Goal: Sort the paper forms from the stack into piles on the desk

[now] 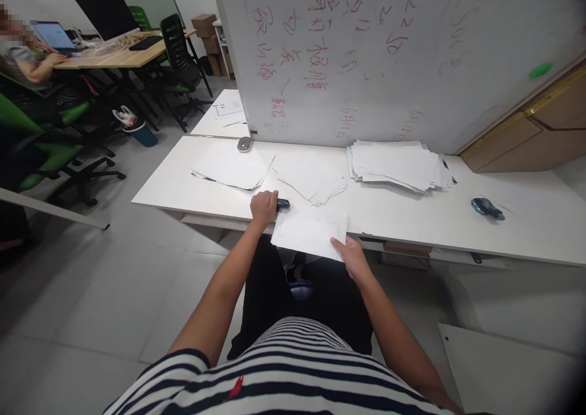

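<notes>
the left hand (264, 209) is wrapped round a stapler (284, 204) on the desk (315, 147). the right hand (356, 259) pinches paper (306, 233) by its right side, over the desk's front edge, near the stapler.

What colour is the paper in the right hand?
White; the paper shows in the head view, the only one.

One left hand (264, 209) and one right hand (355, 260) are counted. Two dark staplers (488, 209) are seen. Three paper piles (394, 163) are logged, plus one paper set (306, 235) held; single sheets can't be counted. One mouse-like item (244, 144), one whiteboard (403, 49), one green disc (541, 70), one blue bin (144, 136), one laptop (55, 35) and one black screen (98, 9) are tallied. At least three chairs (174, 46) are made out. One co-worker (39, 70) is noted.
</notes>
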The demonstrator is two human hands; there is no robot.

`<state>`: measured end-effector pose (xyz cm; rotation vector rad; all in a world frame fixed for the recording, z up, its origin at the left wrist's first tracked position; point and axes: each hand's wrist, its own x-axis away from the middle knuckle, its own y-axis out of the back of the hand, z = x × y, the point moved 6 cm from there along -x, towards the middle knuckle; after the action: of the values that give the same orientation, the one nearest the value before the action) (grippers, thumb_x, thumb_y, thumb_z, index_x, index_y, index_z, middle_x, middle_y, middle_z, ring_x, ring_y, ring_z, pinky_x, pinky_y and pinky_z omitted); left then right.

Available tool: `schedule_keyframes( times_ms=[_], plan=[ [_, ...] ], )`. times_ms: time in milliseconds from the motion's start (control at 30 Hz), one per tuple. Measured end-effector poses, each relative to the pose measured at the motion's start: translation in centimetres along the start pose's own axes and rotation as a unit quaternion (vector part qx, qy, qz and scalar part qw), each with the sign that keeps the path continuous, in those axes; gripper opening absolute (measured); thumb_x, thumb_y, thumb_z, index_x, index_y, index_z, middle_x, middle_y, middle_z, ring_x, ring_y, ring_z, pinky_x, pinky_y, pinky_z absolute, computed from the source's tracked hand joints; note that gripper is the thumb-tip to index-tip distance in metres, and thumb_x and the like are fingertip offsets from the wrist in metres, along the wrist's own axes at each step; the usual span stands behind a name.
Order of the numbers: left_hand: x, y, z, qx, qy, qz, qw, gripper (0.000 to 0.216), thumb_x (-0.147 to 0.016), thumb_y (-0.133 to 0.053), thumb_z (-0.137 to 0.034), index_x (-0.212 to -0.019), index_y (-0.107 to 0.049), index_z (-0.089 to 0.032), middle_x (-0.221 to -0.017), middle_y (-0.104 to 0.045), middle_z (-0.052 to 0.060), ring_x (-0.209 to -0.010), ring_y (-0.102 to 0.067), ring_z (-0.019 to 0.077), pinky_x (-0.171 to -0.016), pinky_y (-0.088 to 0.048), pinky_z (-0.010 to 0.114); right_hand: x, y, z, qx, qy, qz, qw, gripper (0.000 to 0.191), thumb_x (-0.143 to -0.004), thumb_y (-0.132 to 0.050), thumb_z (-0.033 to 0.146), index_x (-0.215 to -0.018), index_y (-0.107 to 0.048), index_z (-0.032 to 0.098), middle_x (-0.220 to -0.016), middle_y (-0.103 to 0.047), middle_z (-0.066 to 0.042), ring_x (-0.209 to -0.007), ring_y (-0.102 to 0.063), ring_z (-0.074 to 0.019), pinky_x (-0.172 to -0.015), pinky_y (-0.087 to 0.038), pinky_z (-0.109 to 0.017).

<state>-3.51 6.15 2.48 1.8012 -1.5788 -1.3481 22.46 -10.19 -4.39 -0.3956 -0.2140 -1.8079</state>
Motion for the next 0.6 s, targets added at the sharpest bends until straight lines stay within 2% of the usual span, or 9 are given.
schedule_keyframes(
  times_ms=[133,267,367,467,533,600],
  plan=[
    [0.2,-0.2,-1.0,-0.066,-0.026,0.041,0.997,0.041,-0.095,-0.034,-0.038,-0.067,-0.058,-0.021,-0.075,-0.063,0.006,-0.079,-0.053,0.0206,-0.077,-0.03,0.037,-0.2,0.0,0.1,0.002,0.007,-0.007,1.0,0.046,-0.07,-0.072,0.045,-0.105,-0.068,0.016,-0.103,-0.072,-0.009,-0.095,-0.068,-0.0284,-0.086,-0.052,-0.042],
    [0.2,-0.3,-1.8,-0.1,-0.043,0.051,0.993,0.035,-0.095,-0.032,-0.03,-0.079,-0.063,-0.022,-0.089,-0.068,0.006,-0.088,-0.055,0.0214,-0.09,-0.027,0.04,-0.2,-0.3,0.0,0.016,0.023,-0.009,1.0,0.047,-0.071,-0.07,0.046,-0.106,-0.067,0.016,-0.105,-0.071,-0.009,-0.096,-0.067,-0.0279,-0.087,-0.052,-0.043],
    [0.2,-0.4,-1.7,-0.098,-0.04,0.048,0.993,0.037,-0.095,-0.031,-0.029,-0.078,-0.063,-0.021,-0.087,-0.067,0.006,-0.084,-0.055,0.0213,-0.084,-0.029,0.038,-0.1,-0.7,0.2,0.022,0.034,-0.016,0.999,0.047,-0.071,-0.069,0.048,-0.105,-0.067,0.016,-0.104,-0.072,-0.009,-0.095,-0.067,-0.0277,-0.085,-0.052,-0.042],
    [0.2,-0.1,-1.3,-0.102,-0.029,0.02,0.994,0.041,-0.095,-0.031,-0.031,-0.07,-0.061,-0.02,-0.079,-0.065,0.008,-0.08,-0.054,0.0217,-0.076,-0.028,0.037,0.3,-0.5,0.8,0.022,0.046,-0.019,0.999,0.046,-0.071,-0.068,0.049,-0.104,-0.068,0.016,-0.103,-0.072,-0.009,-0.096,-0.067,-0.0279,-0.083,-0.053,-0.041],
    [0.3,0.0,-1.1,-0.095,-0.029,0.002,0.995,0.043,-0.096,-0.029,-0.031,-0.068,-0.06,-0.019,-0.075,-0.064,0.008,-0.078,-0.054,0.0214,-0.075,-0.028,0.037,0.7,0.5,1.4,0.026,0.057,-0.023,0.998,0.045,-0.072,-0.068,0.049,-0.103,-0.068,0.016,-0.103,-0.072,-0.009,-0.095,-0.067,-0.0274,-0.082,-0.053,-0.039],
    [0.3,0.0,-0.9,-0.084,-0.037,-0.011,0.996,0.044,-0.096,-0.027,-0.03,-0.07,-0.061,-0.019,-0.074,-0.063,0.008,-0.076,-0.053,0.0207,-0.074,-0.027,0.037,0.9,2.8,2.1,0.044,0.064,-0.051,0.996,0.044,-0.072,-0.068,0.049,-0.101,-0.069,0.015,-0.1,-0.073,-0.009,-0.09,-0.068,-0.0269,-0.079,-0.053,-0.038]
  ],
)
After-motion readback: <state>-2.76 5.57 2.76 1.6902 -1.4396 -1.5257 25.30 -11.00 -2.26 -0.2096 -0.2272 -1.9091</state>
